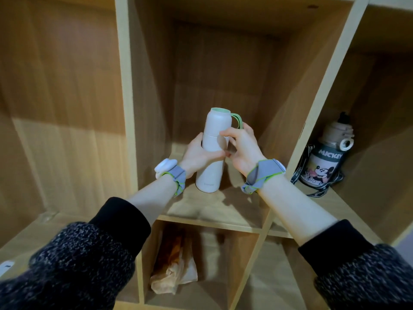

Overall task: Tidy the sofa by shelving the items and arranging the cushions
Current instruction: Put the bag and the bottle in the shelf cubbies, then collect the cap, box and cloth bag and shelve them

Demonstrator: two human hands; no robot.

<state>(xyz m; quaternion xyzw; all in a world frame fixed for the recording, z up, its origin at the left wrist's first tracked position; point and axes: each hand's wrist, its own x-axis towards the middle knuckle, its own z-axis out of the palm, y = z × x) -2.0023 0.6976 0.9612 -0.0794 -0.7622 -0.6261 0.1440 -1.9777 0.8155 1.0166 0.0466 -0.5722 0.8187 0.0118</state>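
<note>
White and upright, one insulated bottle (211, 153) with a pale green lid rim and green carry loop is standing on the floor of the middle shelf compartment (234, 206). Two hands are reaching in to it. The left hand (199, 155) is wrapping closed around the bottle's middle, thumb lying across the front. The right hand (242, 148) is curling loosely beside the bottle, its fingertips touching the body and the green loop; whether it is truly gripping is unclear. Each wrist is wearing one grey band edged in green. In the compartment to the right, one cartoon-printed bottle (324, 162) with a patterned strap is standing upright. In the compartment below, one crumpled bag (174, 265) is leaning against the left wall.
</note>
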